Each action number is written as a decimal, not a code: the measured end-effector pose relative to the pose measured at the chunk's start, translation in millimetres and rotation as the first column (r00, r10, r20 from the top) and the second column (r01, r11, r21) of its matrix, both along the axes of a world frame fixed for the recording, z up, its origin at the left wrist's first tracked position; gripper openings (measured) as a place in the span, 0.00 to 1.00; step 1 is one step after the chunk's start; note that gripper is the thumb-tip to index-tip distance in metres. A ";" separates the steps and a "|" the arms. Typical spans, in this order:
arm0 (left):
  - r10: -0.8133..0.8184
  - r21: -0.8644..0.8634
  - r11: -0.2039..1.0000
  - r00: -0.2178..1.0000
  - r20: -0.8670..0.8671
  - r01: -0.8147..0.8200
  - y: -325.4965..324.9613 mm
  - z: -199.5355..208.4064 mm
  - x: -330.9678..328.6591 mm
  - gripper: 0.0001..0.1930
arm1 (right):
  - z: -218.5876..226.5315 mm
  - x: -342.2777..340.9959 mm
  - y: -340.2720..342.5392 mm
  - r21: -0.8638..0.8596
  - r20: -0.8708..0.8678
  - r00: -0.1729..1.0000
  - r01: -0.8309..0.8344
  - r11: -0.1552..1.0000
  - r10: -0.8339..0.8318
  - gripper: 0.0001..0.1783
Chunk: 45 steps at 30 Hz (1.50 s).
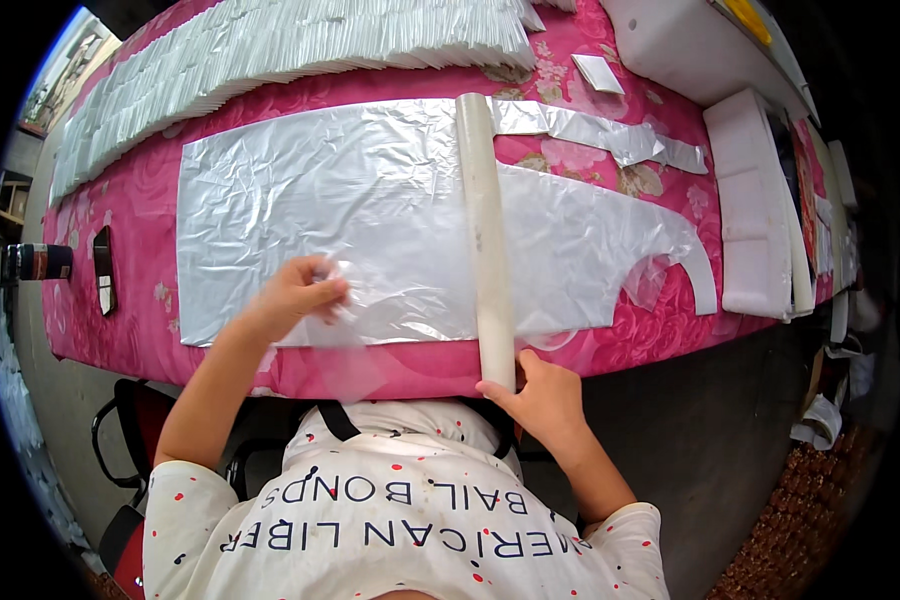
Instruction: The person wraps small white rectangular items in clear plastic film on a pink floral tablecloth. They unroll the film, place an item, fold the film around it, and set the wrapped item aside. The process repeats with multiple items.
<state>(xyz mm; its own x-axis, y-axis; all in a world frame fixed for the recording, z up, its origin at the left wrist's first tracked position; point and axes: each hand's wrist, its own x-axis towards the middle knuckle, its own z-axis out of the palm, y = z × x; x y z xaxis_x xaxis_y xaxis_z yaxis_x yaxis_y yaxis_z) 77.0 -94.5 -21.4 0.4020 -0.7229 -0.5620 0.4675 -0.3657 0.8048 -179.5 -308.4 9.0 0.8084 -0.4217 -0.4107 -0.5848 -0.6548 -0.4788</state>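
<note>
A piece of clear film (348,368) is pinched by the curled, blurred fingers of the left hand (298,293) and draped just below them, while the near end of a pale tube (486,230) is gripped between the right hand's (546,398) thumb and fingers. Beyond both sets of fingers, a silvery apron-shaped sheet (245,200) is spread flat, crossed by the tube. Farther out, a pink floral cloth (80,335) is covered partly by it, a phone (104,270) is placed left of the left fingers, and folded white packets (300,50) are lined up well beyond them.
</note>
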 end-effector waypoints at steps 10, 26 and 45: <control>-0.225 0.234 0.906 0.066 0.972 -0.353 75.4 12.0 62.3 0.08 | -7.8 1.9 16.6 0.050 -0.045 0.998 0.055 0.997 -0.053 0.28; -0.248 0.239 0.950 0.019 0.969 0.203 -119.3 -47.1 -62.7 0.34 | -1.9 11.4 -8.3 0.243 -0.180 0.982 -0.014 0.970 0.059 0.29; -0.332 0.337 0.926 -0.053 0.942 0.171 -123.7 -41.6 -64.2 0.34 | -81.7 244.6 -142.8 0.977 -0.094 0.400 -0.140 -0.162 -0.912 0.12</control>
<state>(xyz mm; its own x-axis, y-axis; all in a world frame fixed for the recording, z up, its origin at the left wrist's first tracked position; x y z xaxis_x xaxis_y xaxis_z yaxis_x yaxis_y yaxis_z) 12.8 -218.2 -63.0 0.4079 -0.9036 0.1308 -0.8791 -0.3500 0.3235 65.1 -451.2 -72.6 0.7545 -0.5131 -0.4092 0.2909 0.8203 -0.4924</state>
